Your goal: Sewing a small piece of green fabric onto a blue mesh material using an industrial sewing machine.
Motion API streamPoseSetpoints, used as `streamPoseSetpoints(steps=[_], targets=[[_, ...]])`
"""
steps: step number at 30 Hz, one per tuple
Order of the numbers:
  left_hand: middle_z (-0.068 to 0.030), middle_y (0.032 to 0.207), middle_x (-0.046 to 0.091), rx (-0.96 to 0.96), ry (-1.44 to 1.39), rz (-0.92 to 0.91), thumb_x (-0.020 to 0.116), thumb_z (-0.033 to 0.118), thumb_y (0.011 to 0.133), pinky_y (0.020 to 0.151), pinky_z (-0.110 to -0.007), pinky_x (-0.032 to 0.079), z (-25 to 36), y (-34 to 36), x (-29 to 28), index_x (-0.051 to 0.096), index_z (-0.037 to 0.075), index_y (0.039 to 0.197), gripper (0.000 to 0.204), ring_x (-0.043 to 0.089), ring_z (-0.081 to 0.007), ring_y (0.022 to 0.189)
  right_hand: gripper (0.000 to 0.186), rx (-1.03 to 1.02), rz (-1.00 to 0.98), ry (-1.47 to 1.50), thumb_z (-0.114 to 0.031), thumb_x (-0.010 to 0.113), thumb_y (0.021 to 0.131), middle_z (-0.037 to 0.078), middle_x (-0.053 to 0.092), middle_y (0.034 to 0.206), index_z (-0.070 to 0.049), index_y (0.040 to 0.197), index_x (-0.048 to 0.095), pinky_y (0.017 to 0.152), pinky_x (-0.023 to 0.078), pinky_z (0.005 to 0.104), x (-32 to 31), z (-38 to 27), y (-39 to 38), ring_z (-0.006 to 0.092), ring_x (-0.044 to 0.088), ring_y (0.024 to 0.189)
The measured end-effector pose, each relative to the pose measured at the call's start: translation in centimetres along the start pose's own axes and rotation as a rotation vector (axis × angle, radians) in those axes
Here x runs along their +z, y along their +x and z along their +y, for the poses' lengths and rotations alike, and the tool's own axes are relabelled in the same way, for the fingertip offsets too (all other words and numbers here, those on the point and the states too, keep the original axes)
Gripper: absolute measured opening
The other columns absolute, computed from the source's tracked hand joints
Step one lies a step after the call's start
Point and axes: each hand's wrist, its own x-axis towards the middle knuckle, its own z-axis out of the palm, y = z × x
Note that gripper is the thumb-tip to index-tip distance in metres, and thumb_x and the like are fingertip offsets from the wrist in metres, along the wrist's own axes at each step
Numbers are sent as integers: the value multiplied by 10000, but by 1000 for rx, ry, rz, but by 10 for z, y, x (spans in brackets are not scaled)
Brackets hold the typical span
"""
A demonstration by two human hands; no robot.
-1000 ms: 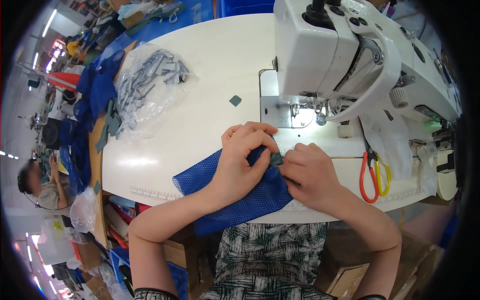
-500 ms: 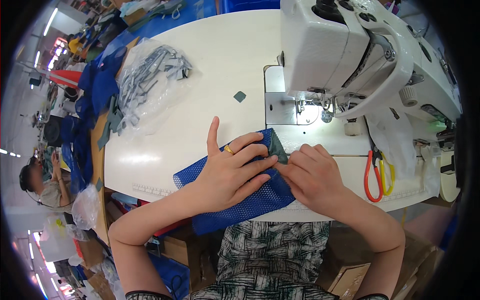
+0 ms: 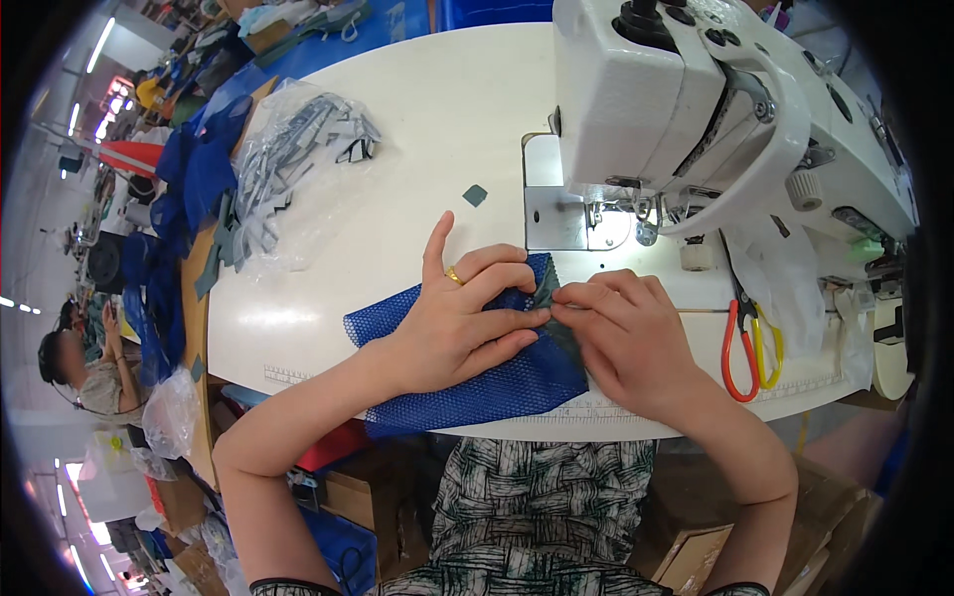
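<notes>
A piece of blue mesh fabric (image 3: 487, 392) lies on the white table near its front edge, with a dark green fabric strip (image 3: 564, 333) along its right edge. My left hand (image 3: 452, 323) presses on the mesh, fingers curled and the little finger raised; a gold ring is on one finger. The thumb and fingers meet the mesh beside the strip. My right hand (image 3: 636, 343) pinches the green strip at that edge, its fingertips close to the left hand's. Part of the strip is hidden under the fingers.
A white sewing machine (image 3: 636, 109) stands at the right, its needle area lit. Red-and-yellow-handled scissors (image 3: 743, 348) lie right of my right hand. A small green patch (image 3: 475, 196) and a clear bag of grey strips (image 3: 308, 149) are farther back. A person (image 3: 94, 368) sits far left.
My right fingertips have shifted a little up along the green strip. The mesh's lower left end has moved up onto the table, and more of the strip shows now.
</notes>
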Motion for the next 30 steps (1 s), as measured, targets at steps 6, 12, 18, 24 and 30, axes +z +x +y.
streamPoseSetpoints(steps=[6,12,18,24,30], targets=[[27,1355,616,9,164,-89,715,335,949,1173,-550,158,10,-14,-13,784,178,1220,321,529,-211,1243,365,-21,22,-104,-123,739,799,47,644,1295,-27,1150,712,932,476,409,3,-10,0,251,597,1165],[61,1508,585,10,220,-151,696,335,953,1101,-514,214,21,-14,-19,755,165,1262,358,507,-186,1230,385,-29,32,-121,-155,736,820,78,635,1300,1,1171,700,938,478,417,5,-12,-2,269,593,1169],[63,1502,602,-29,214,-216,689,314,967,1164,-551,161,16,-9,-23,749,164,1211,292,515,-182,1308,393,-33,20,-122,-151,727,819,79,631,1301,-14,1185,689,943,476,420,4,-13,-3,278,585,1194],[64,1497,601,-72,258,-170,676,314,988,1248,-635,-9,12,-15,-10,672,203,1340,369,519,-216,1338,443,-35,-13,-126,-154,727,821,73,629,1311,-80,1255,676,960,468,447,5,-13,-5,285,575,1222],[32,1455,622,-92,290,-49,695,302,974,1254,-633,-7,11,-7,1,628,201,1444,485,519,-228,1348,452,-8,7,-158,-140,733,815,68,640,1320,-86,1262,691,979,463,443,-1,-12,-1,286,586,1217]])
